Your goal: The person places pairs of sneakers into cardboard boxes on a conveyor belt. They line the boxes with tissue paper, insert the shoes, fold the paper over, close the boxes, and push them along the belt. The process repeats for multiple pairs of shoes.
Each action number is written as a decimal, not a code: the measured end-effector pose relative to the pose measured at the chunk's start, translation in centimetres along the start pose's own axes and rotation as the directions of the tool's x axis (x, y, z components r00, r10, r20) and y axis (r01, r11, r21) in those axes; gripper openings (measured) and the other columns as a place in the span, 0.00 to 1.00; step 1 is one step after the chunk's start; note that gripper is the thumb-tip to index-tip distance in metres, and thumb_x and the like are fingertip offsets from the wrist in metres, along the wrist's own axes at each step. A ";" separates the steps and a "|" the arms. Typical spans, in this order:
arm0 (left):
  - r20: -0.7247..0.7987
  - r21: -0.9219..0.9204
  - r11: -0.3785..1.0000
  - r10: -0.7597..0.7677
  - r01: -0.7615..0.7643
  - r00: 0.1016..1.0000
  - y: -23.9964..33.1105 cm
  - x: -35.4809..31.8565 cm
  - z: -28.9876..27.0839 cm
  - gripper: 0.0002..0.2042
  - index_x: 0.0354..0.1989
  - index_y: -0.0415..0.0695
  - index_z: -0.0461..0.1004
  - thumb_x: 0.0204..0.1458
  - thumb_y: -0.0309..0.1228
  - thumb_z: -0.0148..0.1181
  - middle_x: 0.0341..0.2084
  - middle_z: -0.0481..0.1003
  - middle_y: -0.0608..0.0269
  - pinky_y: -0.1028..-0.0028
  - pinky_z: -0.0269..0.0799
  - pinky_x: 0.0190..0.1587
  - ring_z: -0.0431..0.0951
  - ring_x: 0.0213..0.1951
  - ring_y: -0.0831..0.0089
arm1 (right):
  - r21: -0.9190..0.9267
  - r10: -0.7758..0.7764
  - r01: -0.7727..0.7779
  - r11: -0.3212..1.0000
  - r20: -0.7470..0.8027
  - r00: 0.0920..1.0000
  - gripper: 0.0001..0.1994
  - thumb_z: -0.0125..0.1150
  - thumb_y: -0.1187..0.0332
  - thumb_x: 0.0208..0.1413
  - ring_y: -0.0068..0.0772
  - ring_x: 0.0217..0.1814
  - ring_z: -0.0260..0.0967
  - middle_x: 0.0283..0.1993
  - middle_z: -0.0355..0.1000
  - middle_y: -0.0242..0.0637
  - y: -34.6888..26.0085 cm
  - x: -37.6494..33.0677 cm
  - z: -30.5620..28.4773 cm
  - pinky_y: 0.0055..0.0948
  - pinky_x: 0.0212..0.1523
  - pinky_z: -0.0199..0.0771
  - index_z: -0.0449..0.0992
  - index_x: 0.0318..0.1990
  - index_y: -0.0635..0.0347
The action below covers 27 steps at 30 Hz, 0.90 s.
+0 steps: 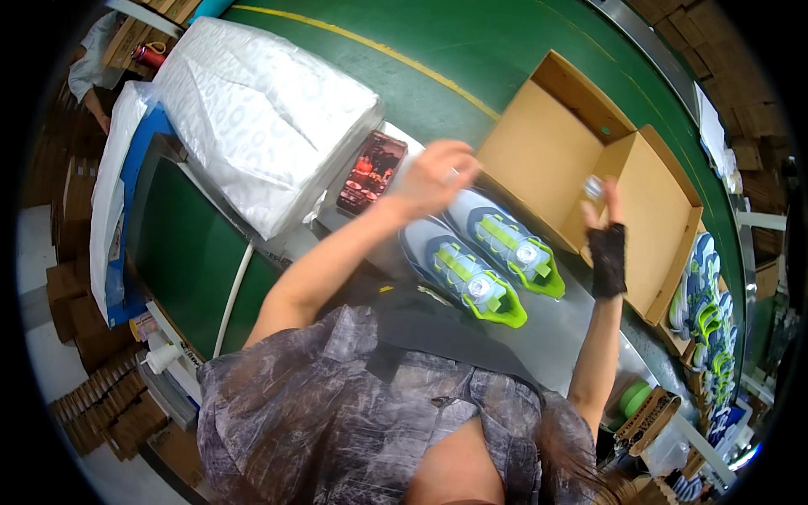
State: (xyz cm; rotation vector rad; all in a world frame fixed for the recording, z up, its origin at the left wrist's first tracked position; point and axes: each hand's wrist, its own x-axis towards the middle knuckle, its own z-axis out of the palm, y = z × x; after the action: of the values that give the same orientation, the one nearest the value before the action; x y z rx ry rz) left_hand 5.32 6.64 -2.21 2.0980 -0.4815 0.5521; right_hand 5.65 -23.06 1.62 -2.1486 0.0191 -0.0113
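A pair of grey-blue sneakers with lime-green collars lies side by side on the metal worktop (pixel 551 316): the left sneaker (pixel 459 273) and the right sneaker (pixel 505 238). My left hand (pixel 433 178) hovers over their toe ends, blurred by motion. Its fingers look bent, with a small pale spot on them; what they hold, if anything, is unclear. Above the open cardboard shoebox (pixel 530 151), my right hand (pixel 604 231), in a black fingerless glove, grips a small shiny whitish piece (pixel 594 187) between thumb and fingers. The box interior shows bare brown card.
Left of the sneakers lie a phone (pixel 371 172) with a lit screen and a large stack of white printed paper (pixel 269 109) in clear plastic. A green conveyor belt (pixel 438 42) runs behind. More sneakers (pixel 707 311) stand at the right. Another person's arm (pixel 95 109) shows far left.
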 end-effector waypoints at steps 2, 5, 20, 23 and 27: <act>-0.104 0.088 0.982 -0.157 0.166 0.982 -2.9 -1.1 -5.6 0.07 0.33 0.37 0.71 0.49 0.27 0.52 0.31 0.72 0.54 0.71 0.67 0.38 0.72 0.35 0.61 | -0.127 -0.010 0.047 0.991 0.278 0.961 0.26 0.55 0.62 0.50 0.37 0.58 0.57 0.57 0.59 0.43 -0.7 0.6 3.2 0.33 0.52 0.60 0.58 0.58 0.53; -0.325 0.307 0.835 -0.359 0.457 0.875 -9.5 -3.8 -14.3 0.11 0.36 0.38 0.70 0.51 0.33 0.50 0.31 0.69 0.53 0.66 0.66 0.35 0.70 0.33 0.55 | -0.312 0.093 0.152 0.938 0.649 0.755 0.26 0.53 0.58 0.51 0.48 0.53 0.62 0.47 0.65 0.55 -1.9 1.4 6.9 0.33 0.52 0.61 0.59 0.57 0.54; -0.457 0.430 0.740 -0.315 0.517 0.832 -5.2 0.5 -29.9 0.12 0.30 0.38 0.68 0.53 0.36 0.50 0.15 0.66 0.63 0.76 0.61 0.23 0.63 0.19 0.81 | -0.404 0.041 0.280 0.871 0.627 0.778 0.27 0.54 0.59 0.47 0.50 0.51 0.62 0.47 0.65 0.53 -0.4 2.7 10.2 0.39 0.50 0.61 0.59 0.56 0.47; -0.305 -0.076 0.896 -0.438 0.437 0.846 2.2 6.5 -25.2 0.11 0.35 0.39 0.69 0.56 0.34 0.44 0.22 0.68 0.70 0.83 0.65 0.24 0.68 0.23 0.84 | -0.219 -0.180 0.339 0.915 0.529 0.829 0.43 0.66 0.54 0.37 0.51 0.59 0.54 0.59 0.54 0.52 -4.7 1.4 10.0 0.41 0.56 0.56 0.49 0.61 0.53; -0.084 -0.221 0.949 -0.247 0.224 0.965 7.2 11.2 -16.0 0.11 0.39 0.36 0.66 0.57 0.32 0.42 0.25 0.71 0.63 0.78 0.73 0.29 0.74 0.23 0.77 | 0.530 -0.443 0.287 0.798 0.192 0.876 0.44 0.68 0.60 0.37 0.41 0.54 0.60 0.53 0.61 0.45 -13.9 -0.6 8.5 0.33 0.50 0.61 0.47 0.62 0.56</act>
State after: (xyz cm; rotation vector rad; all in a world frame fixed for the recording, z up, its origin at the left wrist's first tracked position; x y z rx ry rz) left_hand 7.45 14.76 16.87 1.8786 -0.2101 0.4537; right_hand 5.26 -8.38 8.62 -1.5910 -0.5399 0.0838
